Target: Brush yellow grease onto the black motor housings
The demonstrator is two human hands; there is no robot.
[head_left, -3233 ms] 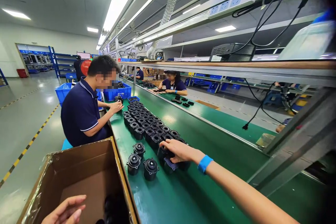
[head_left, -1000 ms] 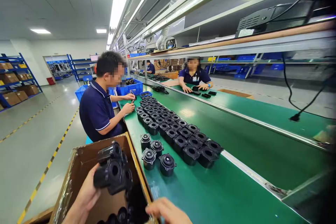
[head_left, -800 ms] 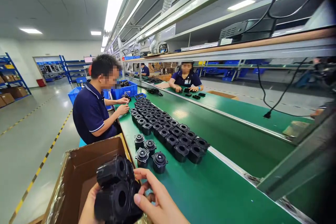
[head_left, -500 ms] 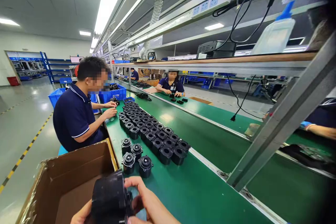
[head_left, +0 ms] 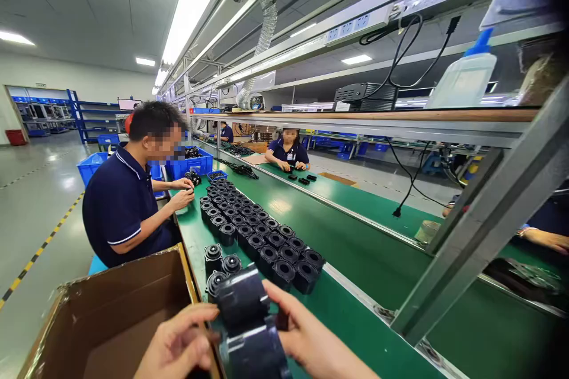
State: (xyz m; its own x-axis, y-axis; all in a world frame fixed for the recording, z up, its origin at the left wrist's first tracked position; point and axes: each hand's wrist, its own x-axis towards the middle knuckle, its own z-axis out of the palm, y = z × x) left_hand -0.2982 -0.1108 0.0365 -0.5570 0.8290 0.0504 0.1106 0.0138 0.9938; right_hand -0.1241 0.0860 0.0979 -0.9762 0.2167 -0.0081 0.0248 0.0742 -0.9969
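Note:
Two black cylindrical housings, an upper one and a lower one, are held one above the other at the bottom centre. My right hand grips them from the right, fingers behind them. At their left side, my left hand has bent, slightly parted fingers, with the index fingertip at the upper housing. Just behind stand a few housings with round metal centres, partly hidden by the held pieces. Long rows of black ring-topped housings stand on the green bench.
An open cardboard box lies at lower left. A seated co-worker is beyond it, near blue bins. A slanted metal post rises at right, under a shelf with a bottle.
Both hands have moved up and right with the black housings. Two housings now show clearly, turned sideways, and my left hand is more in view with its fingers loosened.

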